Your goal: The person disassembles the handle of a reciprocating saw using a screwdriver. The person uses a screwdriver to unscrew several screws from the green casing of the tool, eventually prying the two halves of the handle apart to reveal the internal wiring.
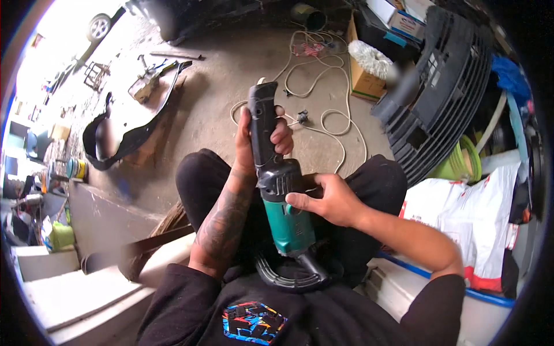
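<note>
A green and black electric polisher (288,222) stands nearly upright between my knees, its black grip pointing away from me. My left hand (262,138) is wrapped round that grip, fingers curling over its right side. My right hand (332,199) holds the body from the right, thumb lying where the black vented part meets the green housing; its other fingers are partly hidden behind the tool. Close to my belly, a black ribbed loop (288,277) curves round the lower end. A pale power cord (345,138) lies in loose coils on the floor beyond.
A black car grille (450,109) leans at the right, near a cardboard box (366,75) with a white fluffy pad (370,59). A white bag (461,219) and green tub (459,164) stand nearer. Left lies a curved black trim piece (147,135); a white ledge (86,294) is beside me.
</note>
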{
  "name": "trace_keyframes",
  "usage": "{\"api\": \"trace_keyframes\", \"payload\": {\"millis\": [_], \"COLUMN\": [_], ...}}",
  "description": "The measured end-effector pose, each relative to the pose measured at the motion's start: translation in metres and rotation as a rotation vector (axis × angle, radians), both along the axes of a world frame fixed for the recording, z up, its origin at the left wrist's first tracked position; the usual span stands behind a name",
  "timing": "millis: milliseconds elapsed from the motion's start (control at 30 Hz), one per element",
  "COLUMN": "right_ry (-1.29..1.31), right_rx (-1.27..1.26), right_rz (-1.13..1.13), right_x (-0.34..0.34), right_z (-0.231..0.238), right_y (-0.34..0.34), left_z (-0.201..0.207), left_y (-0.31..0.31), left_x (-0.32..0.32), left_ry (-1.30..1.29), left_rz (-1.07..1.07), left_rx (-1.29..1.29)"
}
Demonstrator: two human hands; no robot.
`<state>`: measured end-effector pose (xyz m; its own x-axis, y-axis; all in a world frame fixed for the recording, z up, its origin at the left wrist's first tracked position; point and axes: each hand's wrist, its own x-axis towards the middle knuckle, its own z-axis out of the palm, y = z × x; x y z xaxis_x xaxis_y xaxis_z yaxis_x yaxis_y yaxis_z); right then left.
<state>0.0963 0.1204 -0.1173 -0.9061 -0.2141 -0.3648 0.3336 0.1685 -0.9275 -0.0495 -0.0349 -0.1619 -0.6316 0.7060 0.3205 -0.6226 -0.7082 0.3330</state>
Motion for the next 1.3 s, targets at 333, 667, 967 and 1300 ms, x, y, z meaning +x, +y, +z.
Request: {"api": "trace_keyframes", "payload": {"millis": [333, 667, 967, 1300], "right_ry": [0.035, -0.022, -0.143, -0.063], "right_rx": [-0.160, -0.035, 0.042, -0.414], "right_rz": [0.002, 0.046, 0.205, 0.052], "right_x": [0.013, -0.006, -0.021, -0.071], "right_z": [-0.026, 0.008, 0.018, -0.004], "right_y": [-0.018, -0.035, -0.004, -0.009], "left_z": [0.022, 0.051, 0.010, 0.024], "left_y": [-0.055, -0.039, -0.051, -0.061], "left_x": [0.008, -0.012, 0.056, 0.063], "left_ry": [-0.006, 0.289, 0.301, 0.307], "left_rz": [0.105, 0.578, 0.794, 0.599], "left_rx": [-0.247, -1.043, -1.302, -1.111]}}
